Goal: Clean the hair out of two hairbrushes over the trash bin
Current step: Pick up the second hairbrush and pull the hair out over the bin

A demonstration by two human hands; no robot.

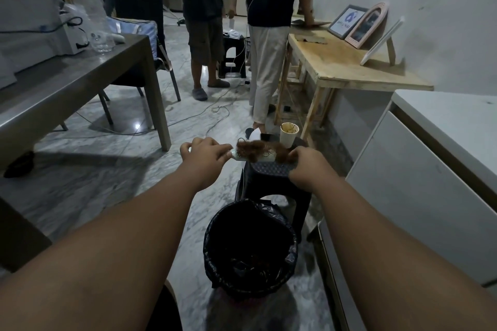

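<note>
A pale hairbrush (pixel 238 155) matted with brown hair (pixel 259 150) is held level above a dark stool (pixel 271 169). My left hand (pixel 205 154) is closed around the brush's handle end. My right hand (pixel 306 162) pinches the hair at the brush's far end. A trash bin (pixel 215 250) lined with a black bag stands on the floor below and nearer to me, with dark clumps inside. A second brush is not visible.
On the stool stand a paper cup (pixel 289 134) and a dark phone (pixel 267 137). A grey table (pixel 80 75) is at left, a wooden table (pixel 349 67) at right, a white cabinet (pixel 430 169) close right. Two people (pixel 266 35) stand ahead; cables cross the floor.
</note>
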